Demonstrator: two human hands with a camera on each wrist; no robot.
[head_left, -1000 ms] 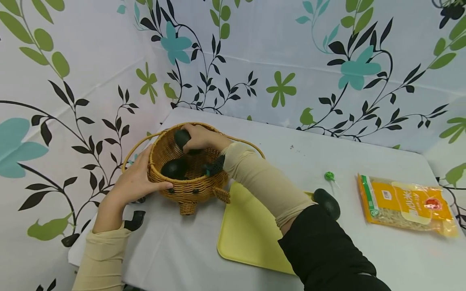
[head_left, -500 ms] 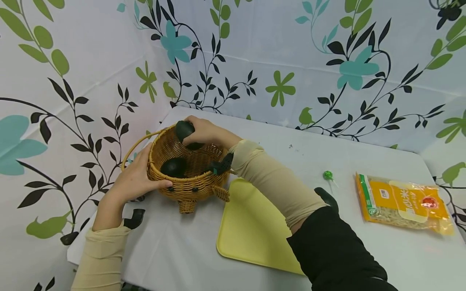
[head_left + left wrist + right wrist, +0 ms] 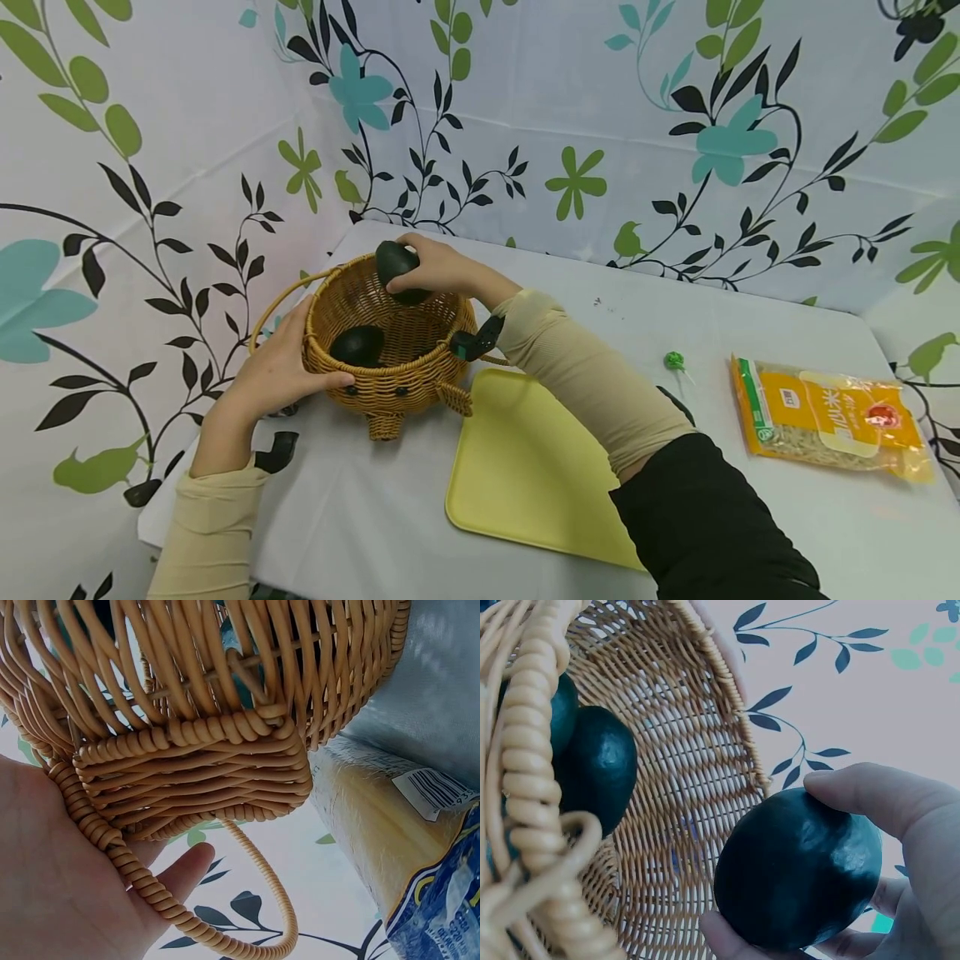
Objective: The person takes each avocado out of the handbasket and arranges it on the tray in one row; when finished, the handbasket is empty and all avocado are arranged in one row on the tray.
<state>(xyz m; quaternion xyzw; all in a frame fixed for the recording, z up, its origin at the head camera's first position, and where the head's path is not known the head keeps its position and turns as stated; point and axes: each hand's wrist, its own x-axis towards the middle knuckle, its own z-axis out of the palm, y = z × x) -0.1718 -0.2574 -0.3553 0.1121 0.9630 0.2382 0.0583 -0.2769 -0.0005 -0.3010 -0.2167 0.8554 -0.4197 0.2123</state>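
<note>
My left hand (image 3: 273, 371) holds the left side of a round wicker basket (image 3: 390, 392), its thumb lying along the front. In the left wrist view the basket's thin handle (image 3: 259, 862) crosses in front of one finger. My right hand (image 3: 446, 271) grips a dark green avocado (image 3: 395, 265) over the basket's far right rim. Thumb and fingers close round its sides in the right wrist view. More avocados lie inside the basket, one plain in the head view (image 3: 357, 345) and two overlapping in the right wrist view.
A yellow tray (image 3: 536, 475) lies partly under my right arm. Farther right are a green lollipop (image 3: 674, 360) and an orange food packet (image 3: 832, 417). A dark object (image 3: 677, 404) peeks from behind the right sleeve. The left wrist view shows a bag with a barcode (image 3: 431, 787) beside the basket.
My right hand has lifted the avocado from inside the basket up and to the right, towards the rim. The left hand and basket have stayed nearly in place.
</note>
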